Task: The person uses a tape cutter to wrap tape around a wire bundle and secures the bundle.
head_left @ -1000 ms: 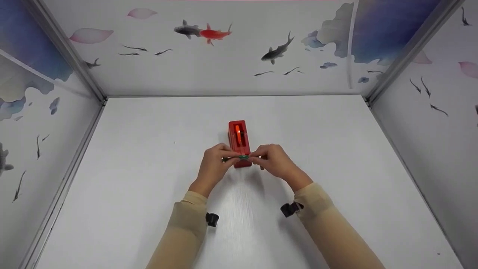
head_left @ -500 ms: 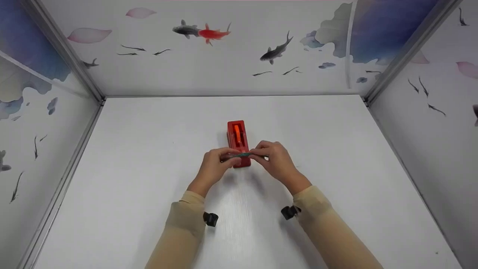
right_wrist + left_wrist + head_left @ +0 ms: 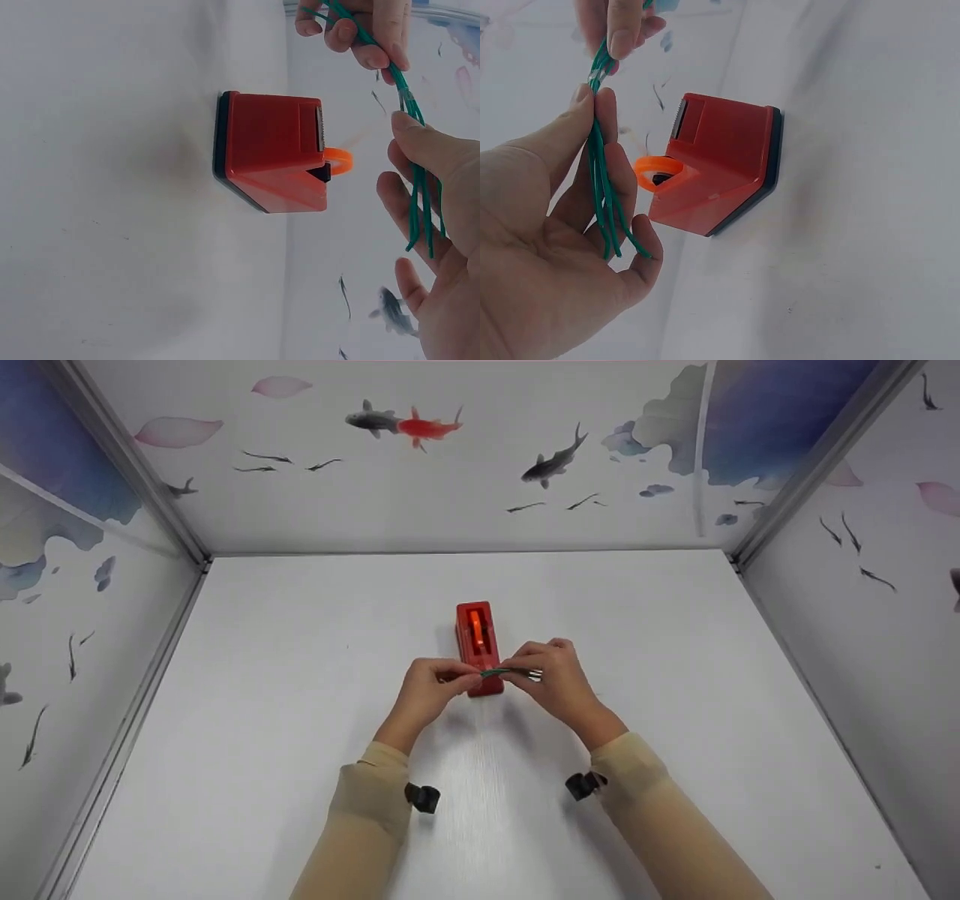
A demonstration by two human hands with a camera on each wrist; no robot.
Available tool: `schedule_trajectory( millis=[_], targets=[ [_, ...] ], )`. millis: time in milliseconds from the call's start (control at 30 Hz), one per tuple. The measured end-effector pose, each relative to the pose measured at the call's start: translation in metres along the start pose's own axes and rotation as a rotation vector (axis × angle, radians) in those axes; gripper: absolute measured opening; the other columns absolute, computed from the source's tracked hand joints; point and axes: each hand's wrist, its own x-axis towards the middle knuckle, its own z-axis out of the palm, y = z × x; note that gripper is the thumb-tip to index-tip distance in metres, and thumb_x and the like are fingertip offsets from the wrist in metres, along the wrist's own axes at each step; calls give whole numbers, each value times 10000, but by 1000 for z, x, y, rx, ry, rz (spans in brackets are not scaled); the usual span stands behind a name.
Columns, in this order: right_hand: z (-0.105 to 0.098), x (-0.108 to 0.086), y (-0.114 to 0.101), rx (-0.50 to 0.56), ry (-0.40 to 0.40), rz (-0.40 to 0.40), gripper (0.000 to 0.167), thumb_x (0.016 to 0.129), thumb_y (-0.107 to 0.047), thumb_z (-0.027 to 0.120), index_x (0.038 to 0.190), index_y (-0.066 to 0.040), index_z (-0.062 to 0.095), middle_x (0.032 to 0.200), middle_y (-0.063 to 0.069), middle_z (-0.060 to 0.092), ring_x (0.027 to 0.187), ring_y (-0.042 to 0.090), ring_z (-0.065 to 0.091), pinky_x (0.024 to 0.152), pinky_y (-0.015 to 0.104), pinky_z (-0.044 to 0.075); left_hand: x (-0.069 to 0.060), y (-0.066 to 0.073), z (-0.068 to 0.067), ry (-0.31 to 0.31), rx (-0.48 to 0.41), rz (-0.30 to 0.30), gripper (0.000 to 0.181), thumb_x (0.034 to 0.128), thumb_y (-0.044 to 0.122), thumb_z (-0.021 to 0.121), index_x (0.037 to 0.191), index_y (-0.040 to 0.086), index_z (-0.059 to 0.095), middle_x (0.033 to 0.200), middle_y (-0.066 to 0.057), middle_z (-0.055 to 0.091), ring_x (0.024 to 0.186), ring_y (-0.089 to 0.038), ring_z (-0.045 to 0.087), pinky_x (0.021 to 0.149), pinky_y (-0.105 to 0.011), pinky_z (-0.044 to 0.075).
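Note:
My left hand (image 3: 431,690) and right hand (image 3: 559,682) pinch a bundle of thin green wires (image 3: 491,671) between thumb and fingers, with a short stretch showing between the hands. Clear shiny tape (image 3: 596,75) wraps that stretch in the left wrist view. Loose wire ends (image 3: 609,217) run down across the left palm, and others (image 3: 427,217) lie over the right fingers in the right wrist view. Just beneath the hands stands a red tape dispenser (image 3: 487,688) with a serrated cutter (image 3: 679,118) and an orange tape roll (image 3: 476,628).
The dispenser stands on a white table (image 3: 300,697), which spreads out on both sides of it. White panels with painted fish (image 3: 551,465) close off the back, left and right. Each sleeve carries a small black wrist camera (image 3: 424,798).
Both hands keep the bundle over the dispenser. Its right-hand wire ends show more beyond the fingers now, while the left-hand ends are less visible. The dispenser stays put on the table.

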Motion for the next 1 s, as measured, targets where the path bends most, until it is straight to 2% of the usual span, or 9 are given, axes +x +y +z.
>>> schedule_trajectory(
  millis=[67,233,333,467,533,633,800,900,1000],
  targets=[
    [-1,1,1,92,-60,44,142,884,-192,833,1025,-199,838,917,-73,764,836,112,691,982,439,477,0,0,-1,-1,17,6,92,911,234,805,995,217,838,993,28,771,900,-162,643,786,-295,535],
    [-6,3,3,296,-220,162,163,963,-253,752,1105,-196,808,1012,-25,774,902,211,680,793,399,600,-1,-2,-1,12,88,61,117,896,247,819,1008,224,843,997,48,786,905,-155,633,771,-310,530],
    [-7,5,3,322,-297,223,236,1003,-349,687,1143,-190,793,1037,41,779,885,234,662,758,365,577,-2,-3,0,46,166,143,160,884,245,829,1036,196,845,978,33,775,933,-152,626,806,-334,560],
    [-5,6,4,340,-358,267,326,1034,-375,633,1163,-109,773,1031,128,770,869,317,658,743,352,542,-5,-2,1,116,287,264,180,868,226,850,1036,161,843,911,-1,712,917,-150,571,803,-333,529],
    [-4,6,4,355,-367,266,340,1043,-354,621,1168,-70,761,1043,157,762,900,368,661,760,360,540,-5,-2,1,148,360,329,170,857,223,862,1017,167,846,886,5,709,904,-149,557,787,-335,494],
    [-3,6,6,374,-354,263,312,1043,-339,625,1163,-84,759,1078,175,757,976,406,670,811,364,551,-5,-1,0,187,474,419,172,843,230,874,1009,191,847,875,23,726,907,-158,558,792,-340,471],
    [-5,7,5,350,-302,236,193,1005,-290,689,1135,-178,778,1095,87,777,1024,300,696,926,430,573,-5,2,0,225,603,522,172,818,223,894,984,228,851,879,50,756,943,-165,562,841,-363,485],
    [-7,7,4,275,-270,204,163,976,-272,728,1119,-225,791,1068,-38,784,1034,185,694,1085,462,438,-5,4,1,231,623,543,169,805,207,903,967,222,855,877,58,766,956,-169,557,876,-381,484],
    [-9,7,2,214,-251,180,158,960,-264,748,1111,-251,793,1039,-111,777,1032,145,701,1123,525,264,-5,3,1,235,618,539,162,802,197,904,956,216,858,874,64,774,960,-170,554,894,-390,477]
  ],
)
